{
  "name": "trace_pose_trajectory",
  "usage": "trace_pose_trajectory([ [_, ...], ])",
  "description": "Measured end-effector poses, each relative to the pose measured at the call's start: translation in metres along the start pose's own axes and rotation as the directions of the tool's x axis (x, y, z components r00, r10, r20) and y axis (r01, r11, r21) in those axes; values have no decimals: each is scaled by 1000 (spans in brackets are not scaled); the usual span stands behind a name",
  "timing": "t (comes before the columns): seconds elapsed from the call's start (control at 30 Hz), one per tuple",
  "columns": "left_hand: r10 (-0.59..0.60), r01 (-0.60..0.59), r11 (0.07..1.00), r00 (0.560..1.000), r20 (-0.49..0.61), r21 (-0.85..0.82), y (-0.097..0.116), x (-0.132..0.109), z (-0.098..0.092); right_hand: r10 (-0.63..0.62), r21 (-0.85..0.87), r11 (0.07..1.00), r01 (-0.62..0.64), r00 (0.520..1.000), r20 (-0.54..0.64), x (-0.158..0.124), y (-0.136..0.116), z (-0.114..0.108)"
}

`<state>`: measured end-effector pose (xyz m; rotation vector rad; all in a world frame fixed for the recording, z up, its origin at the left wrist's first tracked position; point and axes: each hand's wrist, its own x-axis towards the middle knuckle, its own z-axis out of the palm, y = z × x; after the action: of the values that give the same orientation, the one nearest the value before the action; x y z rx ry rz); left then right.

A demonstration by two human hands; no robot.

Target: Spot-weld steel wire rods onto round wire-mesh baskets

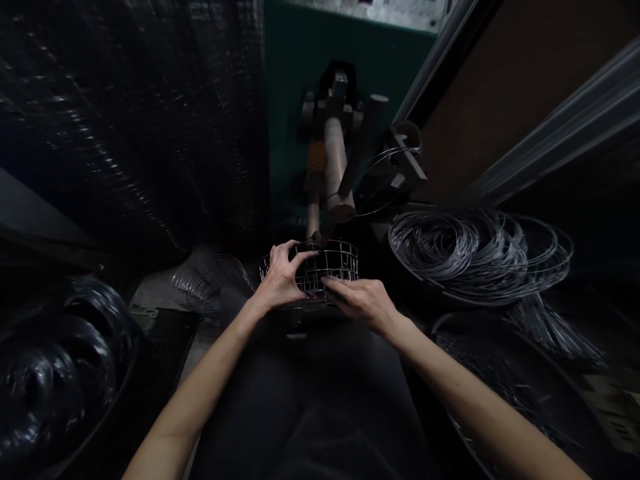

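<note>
A round wire basket [343, 259] with a grid side stands just below the tip of a machine's electrode arm [313, 220]. My left hand [286, 272] grips its left side, thumb and fingers spread around the wires. My right hand [361, 300] is at the near right side, fingers pressed together against the lower wires. Whether those fingers also hold a small loose piece of wire is too dark to tell. A thicker metal cylinder [336, 153] of the machine reaches toward me above the basket.
Wire rings [465, 253] lie heaped in a round tub on the right, above a dark tub [505, 380] of short wires. Coiled wire [50, 380] fills the lower left. A curved wire mesh piece [197, 283] lies left of the basket. Dark shiny stacked material [135, 120] rises at the left.
</note>
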<state>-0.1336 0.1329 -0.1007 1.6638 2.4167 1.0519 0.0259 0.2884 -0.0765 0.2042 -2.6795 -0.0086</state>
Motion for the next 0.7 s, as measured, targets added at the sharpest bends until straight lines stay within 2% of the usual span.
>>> trace_pose_trajectory([
  [0.2,-11,11,1000,1000,-11,-19,-5,0,0,-1,-47,999,1,1000,-3,6,1,2],
  [0.37,-27,27,1000,1000,5,-16,-8,6,-2,28,-34,999,-26,997,65,11,4,2],
  [0.53,-39,42,997,999,38,-65,-10,10,-7,109,-4,994,-109,989,104,16,5,0],
  [0.7,-59,64,995,996,60,-80,-9,15,-13,184,20,981,-191,964,192,21,5,-2],
])
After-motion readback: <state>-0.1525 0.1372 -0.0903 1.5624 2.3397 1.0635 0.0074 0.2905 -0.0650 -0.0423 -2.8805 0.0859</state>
